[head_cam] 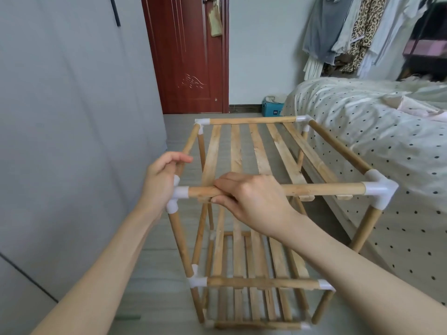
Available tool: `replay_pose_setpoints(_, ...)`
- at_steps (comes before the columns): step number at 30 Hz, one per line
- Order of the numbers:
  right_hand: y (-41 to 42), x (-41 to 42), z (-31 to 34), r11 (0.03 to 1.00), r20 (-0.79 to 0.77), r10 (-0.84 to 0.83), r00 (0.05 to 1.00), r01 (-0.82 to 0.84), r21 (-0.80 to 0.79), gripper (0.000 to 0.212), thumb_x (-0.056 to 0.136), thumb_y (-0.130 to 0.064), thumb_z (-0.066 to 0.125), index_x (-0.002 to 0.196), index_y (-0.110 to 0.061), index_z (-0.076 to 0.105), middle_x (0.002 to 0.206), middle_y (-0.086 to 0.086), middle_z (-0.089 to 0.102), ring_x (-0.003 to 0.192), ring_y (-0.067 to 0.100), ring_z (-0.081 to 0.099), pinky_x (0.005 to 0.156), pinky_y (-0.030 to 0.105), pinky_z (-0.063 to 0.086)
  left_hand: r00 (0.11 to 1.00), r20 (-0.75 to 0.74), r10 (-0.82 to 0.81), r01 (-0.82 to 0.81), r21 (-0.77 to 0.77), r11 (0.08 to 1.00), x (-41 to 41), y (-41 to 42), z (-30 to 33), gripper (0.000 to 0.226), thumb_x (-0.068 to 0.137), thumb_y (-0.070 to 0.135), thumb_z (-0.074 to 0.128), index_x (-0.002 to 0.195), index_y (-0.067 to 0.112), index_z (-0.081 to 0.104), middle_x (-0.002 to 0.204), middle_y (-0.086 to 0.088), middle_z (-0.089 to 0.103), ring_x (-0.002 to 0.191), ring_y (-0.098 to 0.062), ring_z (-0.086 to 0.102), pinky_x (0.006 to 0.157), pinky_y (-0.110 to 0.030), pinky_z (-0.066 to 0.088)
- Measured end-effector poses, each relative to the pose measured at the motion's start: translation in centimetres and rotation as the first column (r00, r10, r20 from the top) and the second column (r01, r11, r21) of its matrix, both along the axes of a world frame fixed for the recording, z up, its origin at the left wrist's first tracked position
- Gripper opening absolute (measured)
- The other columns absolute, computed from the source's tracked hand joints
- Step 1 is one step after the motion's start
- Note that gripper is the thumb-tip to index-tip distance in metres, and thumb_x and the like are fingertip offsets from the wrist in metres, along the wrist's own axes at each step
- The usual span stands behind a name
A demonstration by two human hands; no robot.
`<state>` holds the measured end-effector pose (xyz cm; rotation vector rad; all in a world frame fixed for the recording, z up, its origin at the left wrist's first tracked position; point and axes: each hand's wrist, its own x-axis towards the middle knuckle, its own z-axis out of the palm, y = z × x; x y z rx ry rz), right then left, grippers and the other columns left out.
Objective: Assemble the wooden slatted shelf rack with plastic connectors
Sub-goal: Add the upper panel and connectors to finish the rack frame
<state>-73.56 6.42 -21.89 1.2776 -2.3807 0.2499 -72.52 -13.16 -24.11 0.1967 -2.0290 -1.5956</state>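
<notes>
The wooden shelf rack point(326, 191) stands upright on the floor in front of me, its round poles joined by white plastic connectors point(379, 189). Several flat slats point(260, 151) lie across the top tier, and more lie on a lower tier point(256, 257). My left hand point(159, 180) grips the left side pole just behind the near-left corner connector point(177, 192). My right hand point(251, 197) grips the front top pole near its left end, fingers curled around it and over the end of a slat.
A grey wardrobe wall point(72, 117) runs close along the left. A bed with a dotted cover point(362, 131) sits tight against the rack's right side. Beyond are a red door point(188, 56), a blue box point(272, 110) and hanging clothes point(358, 32).
</notes>
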Motion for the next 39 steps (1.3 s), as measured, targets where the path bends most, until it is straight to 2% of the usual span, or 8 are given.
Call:
replay_pose_setpoints(8,2.1,-2.6,3.1,0.989,0.194,-0.099,0.976,0.075,0.127,0.039,0.094,-0.042,0.046,0.118,-0.014,0.06,0.119,0.002,0.059,0.111,0.021,0.054,0.094,0.039,0.043,0.91,-0.069,0.409,-0.399,-0.414,0.818,-3.2,-2.6,1.3,0.026,0.091,0.004,0.035,0.103,0.009,0.058,0.104,-0.013,0.066,0.098,-0.034,0.059,0.082,-0.039,0.045)
replay_pose_setpoints(14,13.1,-4.0,3.3,0.903,0.238,-0.426,0.873,0.392,0.179,0.047,0.096,-0.05,0.034,0.127,-0.023,0.055,0.136,-0.003,0.05,0.131,0.016,0.04,0.115,0.039,0.014,0.853,-0.182,0.49,-0.485,-0.625,0.612,-1.7,-0.6,2.2,0.03,0.083,-0.005,0.047,0.11,0.002,0.058,0.11,-0.018,0.062,0.107,-0.039,0.052,0.087,-0.047,0.036)
replay_pose_setpoints(18,13.5,-3.4,1.7,0.856,0.686,-0.269,0.676,0.494,-0.151,0.039,0.1,-0.04,0.031,0.098,-0.016,0.061,0.141,0.003,0.044,0.144,0.014,0.013,0.105,0.023,0.017,0.959,-0.235,0.158,-0.281,-0.724,0.629,1.0,6.9,0.3,0.031,0.094,0.017,0.035,0.113,0.011,0.058,0.111,-0.008,0.061,0.111,-0.029,0.053,0.1,-0.042,0.026)
replay_pose_setpoints(22,12.3,-2.7,1.4,0.843,0.61,-0.383,0.694,0.532,-0.076,0.047,0.102,-0.035,0.026,0.146,-0.018,0.026,0.155,0.005,0.024,0.144,0.022,0.016,0.11,0.032,0.019,0.996,-0.089,-0.02,-0.069,-0.883,0.464,1.8,9.6,-2.0,0.047,0.096,0.035,0.021,0.121,0.02,0.057,0.127,0.0,0.054,0.128,-0.022,0.041,0.113,-0.053,0.01)
replay_pose_setpoints(29,8.9,2.5,1.7,0.921,0.436,-0.295,0.85,0.374,-0.107,0.029,0.1,-0.028,0.03,0.108,-0.014,0.055,0.105,0.007,0.06,0.101,0.031,0.059,0.077,0.031,0.038,0.978,0.202,0.058,0.155,-0.88,0.449,-0.2,0.8,-1.3,0.05,0.097,0.055,0.01,0.145,0.045,0.015,0.154,0.017,-0.008,0.141,-0.013,-0.023,0.112,-0.046,-0.018)
replay_pose_setpoints(33,6.1,5.2,1.5,0.951,0.43,0.079,0.899,0.061,-0.304,0.031,0.097,-0.02,0.045,0.125,-0.018,0.059,0.118,-0.001,0.065,0.112,0.014,0.056,0.093,0.017,0.039,0.962,0.168,0.217,-0.025,-0.733,0.679,0.3,-1.8,0.7,0.047,0.095,0.008,0.043,0.142,0.019,0.04,0.156,-0.007,0.019,0.145,-0.028,0.011,0.116,-0.04,0.008)
replay_pose_setpoints(36,6.1,3.7,1.3,0.961,0.339,0.091,0.936,0.007,-0.277,0.036,0.095,-0.025,0.051,0.13,-0.015,0.055,0.128,0.001,0.059,0.12,0.014,0.05,0.104,0.024,0.035,0.986,0.144,0.088,0.018,-0.606,0.795,1.5,0.7,2.6,0.035,0.098,0.031,0.041,0.123,0.016,0.06,0.134,-0.009,0.052,0.124,-0.023,0.046,0.103,-0.029,0.03)
replay_pose_setpoints(39,8.5,0.6,1.0,0.986,0.258,-0.102,0.961,0.133,-0.104,0.063,0.088,-0.05,0.054,0.14,-0.018,0.04,0.142,0.0,0.044,0.132,0.014,0.037,0.112,0.027,0.025,0.913,0.386,0.133,0.27,-0.815,0.514,2.9,3.8,2.9,0.088,0.077,0.074,-0.003,0.129,0.031,0.054,0.136,0.0,0.052,0.127,-0.019,0.044,0.112,-0.045,0.016)
